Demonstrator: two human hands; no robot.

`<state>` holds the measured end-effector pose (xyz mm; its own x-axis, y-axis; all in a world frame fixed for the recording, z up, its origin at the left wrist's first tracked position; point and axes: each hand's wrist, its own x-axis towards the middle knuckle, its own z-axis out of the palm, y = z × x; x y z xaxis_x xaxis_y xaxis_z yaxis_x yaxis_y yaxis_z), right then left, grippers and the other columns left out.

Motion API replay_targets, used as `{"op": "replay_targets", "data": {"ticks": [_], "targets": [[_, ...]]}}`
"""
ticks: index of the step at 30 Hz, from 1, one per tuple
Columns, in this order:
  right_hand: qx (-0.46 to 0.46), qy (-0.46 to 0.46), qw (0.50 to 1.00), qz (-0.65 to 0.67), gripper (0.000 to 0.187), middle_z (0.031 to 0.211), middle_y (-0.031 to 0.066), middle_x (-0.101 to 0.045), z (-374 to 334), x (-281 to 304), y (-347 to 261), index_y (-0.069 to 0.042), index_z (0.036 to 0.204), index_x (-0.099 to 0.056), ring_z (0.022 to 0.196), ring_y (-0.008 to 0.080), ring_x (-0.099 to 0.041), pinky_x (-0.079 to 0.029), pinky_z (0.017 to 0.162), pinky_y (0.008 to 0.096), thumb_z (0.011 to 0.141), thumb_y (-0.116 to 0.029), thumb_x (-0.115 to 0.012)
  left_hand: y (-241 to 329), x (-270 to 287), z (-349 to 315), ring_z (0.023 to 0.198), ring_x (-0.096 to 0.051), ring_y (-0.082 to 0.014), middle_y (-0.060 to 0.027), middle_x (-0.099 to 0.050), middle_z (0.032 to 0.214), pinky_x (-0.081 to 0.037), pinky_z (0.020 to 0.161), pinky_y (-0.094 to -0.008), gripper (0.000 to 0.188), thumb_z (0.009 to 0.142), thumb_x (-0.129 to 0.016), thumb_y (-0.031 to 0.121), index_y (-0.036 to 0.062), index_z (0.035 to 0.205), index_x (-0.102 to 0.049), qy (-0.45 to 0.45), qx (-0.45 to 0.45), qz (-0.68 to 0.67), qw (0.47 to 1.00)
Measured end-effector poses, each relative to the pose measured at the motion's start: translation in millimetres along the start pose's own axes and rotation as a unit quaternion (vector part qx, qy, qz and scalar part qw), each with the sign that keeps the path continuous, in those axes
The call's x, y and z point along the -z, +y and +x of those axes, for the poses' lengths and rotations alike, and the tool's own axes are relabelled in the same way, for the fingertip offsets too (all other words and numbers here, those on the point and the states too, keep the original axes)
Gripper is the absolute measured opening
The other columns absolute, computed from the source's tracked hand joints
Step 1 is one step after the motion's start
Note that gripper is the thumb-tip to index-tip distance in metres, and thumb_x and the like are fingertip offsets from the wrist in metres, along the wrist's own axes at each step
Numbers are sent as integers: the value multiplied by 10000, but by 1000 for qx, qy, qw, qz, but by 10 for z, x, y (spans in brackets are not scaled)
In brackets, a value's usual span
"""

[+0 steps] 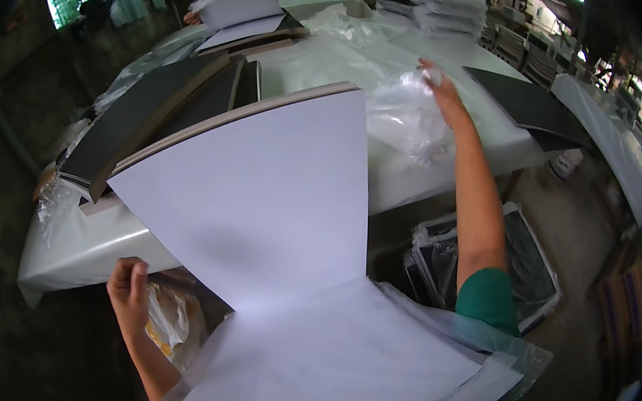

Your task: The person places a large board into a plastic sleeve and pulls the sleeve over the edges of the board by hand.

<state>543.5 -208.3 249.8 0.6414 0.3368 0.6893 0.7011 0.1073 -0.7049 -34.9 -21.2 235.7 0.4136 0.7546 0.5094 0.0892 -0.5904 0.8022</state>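
While the outstretched right hand grasps clear plastic, the left hand is clenched

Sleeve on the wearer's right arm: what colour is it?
The sleeve is dark green, visible in the head view.

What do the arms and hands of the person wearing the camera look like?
Both the left hand and the right hand are bare, with no gloves. The forearms are bare too, and I can see no watch or bracelet. The right arm has a plain green sleeve ending near the elbow. No sleeve shows on the left arm.
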Motion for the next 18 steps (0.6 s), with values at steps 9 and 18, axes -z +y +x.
{"op": "replay_targets", "data": {"ticks": [9, 18], "targets": [[-231, 119, 964, 59, 395, 871, 78, -613, 483, 394, 446, -39, 1034, -572, 749, 170, -536, -418, 720, 284, 730, -284, -631, 344, -398, -116, 549, -472, -57, -25, -542, 602, -386, 514, -201, 184, 770, -632, 149, -24, 749, -574, -219, 35, 11, 975], [-19, -334, 722, -606, 312, 948, 184, -594, 517, -25, 83, -7, 921, -605, 873, 324, -571, -451, 748, 395, 766, -268, -533, 281, -542, -344, 552, -484, -83, -50, -576, 634, -399, 521, -216, 175, 740, -663, 148, 1, 813, -604, -314, 57, 52, 946]]}}
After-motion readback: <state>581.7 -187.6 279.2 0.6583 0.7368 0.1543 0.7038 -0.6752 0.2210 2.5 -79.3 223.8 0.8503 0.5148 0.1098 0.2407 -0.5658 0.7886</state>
